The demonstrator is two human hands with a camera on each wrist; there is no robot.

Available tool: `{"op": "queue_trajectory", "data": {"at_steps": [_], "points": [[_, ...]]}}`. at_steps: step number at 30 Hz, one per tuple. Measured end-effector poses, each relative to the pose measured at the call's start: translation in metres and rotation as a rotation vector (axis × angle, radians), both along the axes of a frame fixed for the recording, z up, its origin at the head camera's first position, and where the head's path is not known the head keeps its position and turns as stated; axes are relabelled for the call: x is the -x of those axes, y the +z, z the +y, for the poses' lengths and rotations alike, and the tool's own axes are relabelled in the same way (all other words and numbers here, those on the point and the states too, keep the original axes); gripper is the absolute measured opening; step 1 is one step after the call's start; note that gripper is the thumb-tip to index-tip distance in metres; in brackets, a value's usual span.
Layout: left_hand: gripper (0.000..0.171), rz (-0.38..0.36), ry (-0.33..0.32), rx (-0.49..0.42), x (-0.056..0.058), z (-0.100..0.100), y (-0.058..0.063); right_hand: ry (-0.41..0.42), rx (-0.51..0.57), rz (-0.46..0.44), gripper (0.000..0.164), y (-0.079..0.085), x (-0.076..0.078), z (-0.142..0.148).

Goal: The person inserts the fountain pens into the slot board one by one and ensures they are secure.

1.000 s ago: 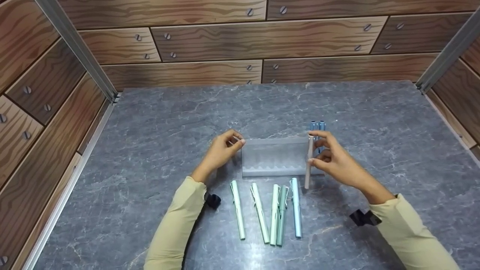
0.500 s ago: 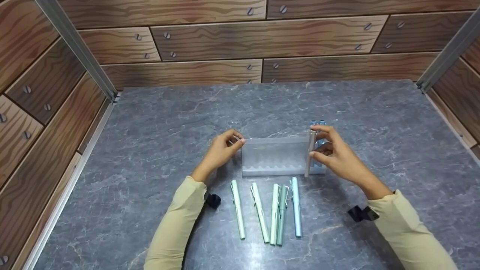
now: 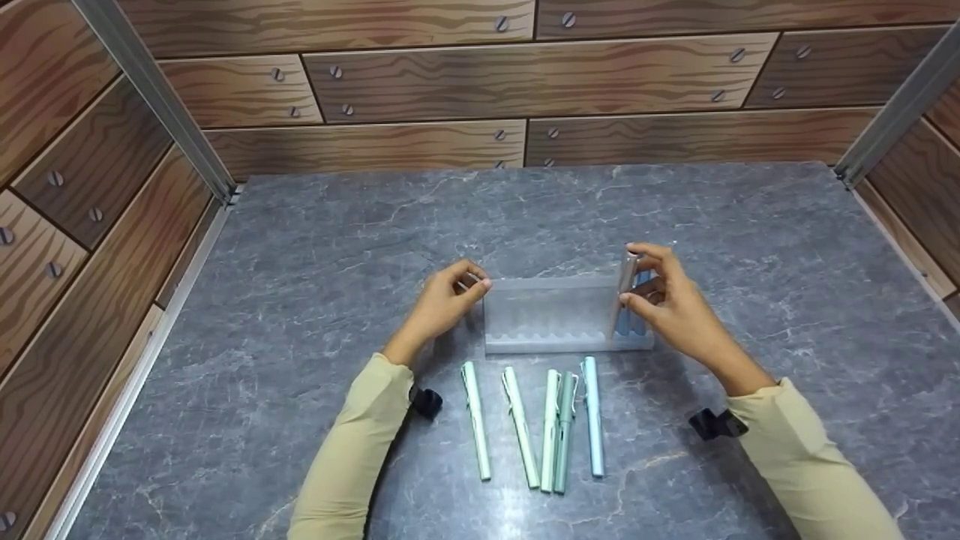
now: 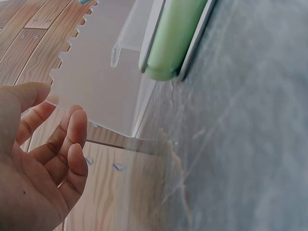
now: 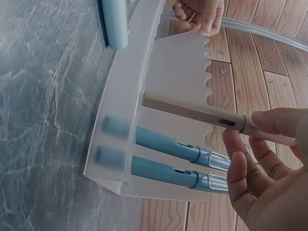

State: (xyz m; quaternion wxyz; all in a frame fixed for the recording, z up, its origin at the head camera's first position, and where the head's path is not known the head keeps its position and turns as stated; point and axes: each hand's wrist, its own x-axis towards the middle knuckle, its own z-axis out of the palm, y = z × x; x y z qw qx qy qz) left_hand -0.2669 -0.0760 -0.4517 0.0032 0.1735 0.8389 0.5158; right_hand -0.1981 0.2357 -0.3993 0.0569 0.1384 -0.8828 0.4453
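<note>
My left hand pinches the upper left corner of a frosted clear pen rack between thumb and index finger. The rack stands on the table, its back panel edged with notches. In my right hand is a beige pen, gripped near its upper end by thumb and fingers. The pen leans slightly, its lower end at the rack's front lip. Beside it, two blue pens stand in the rack's right end, partly hidden by my right hand in the head view.
In front of the rack lie several loose pens: light green pens, a darker green pen and a light blue pen. The grey marbled table is bounded by wood-patterned walls.
My right hand has lifted the beige pen and moved it away from me, bringing its lower end from in front of the rack to the front lip. My left hand has stayed put.
</note>
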Motion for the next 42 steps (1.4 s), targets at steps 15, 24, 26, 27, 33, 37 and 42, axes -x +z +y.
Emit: {"op": "queue_trajectory", "data": {"at_steps": [15,24,26,27,33,37,42], "points": [[0.016,0.0,-0.001,0.019,0.0,0.0,-0.001,0.014,0.01,0.001,0.063,-0.014,0.005,0.0],[0.017,0.0,0.001,0.011,0.0,0.0,-0.003,0.016,0.012,-0.046,0.062,-0.014,0.006,0.001],[0.017,0.0,0.002,0.015,0.0,0.0,-0.003,0.005,-0.002,-0.04,0.06,-0.013,0.006,0.0],[0.017,0.0,0.003,0.019,0.0,0.0,-0.003,-0.001,-0.013,-0.03,0.059,-0.013,0.006,0.0],[0.017,0.009,0.003,0.032,0.0,0.0,-0.002,-0.062,-0.109,0.075,0.053,-0.011,0.008,-0.003],[0.017,0.015,-0.003,0.023,0.0,0.0,-0.002,-0.091,-0.187,0.162,0.054,-0.011,0.009,-0.003],[0.017,0.016,-0.009,0.013,0.001,0.0,-0.002,-0.12,-0.291,0.213,0.057,-0.01,0.012,-0.002]]}}
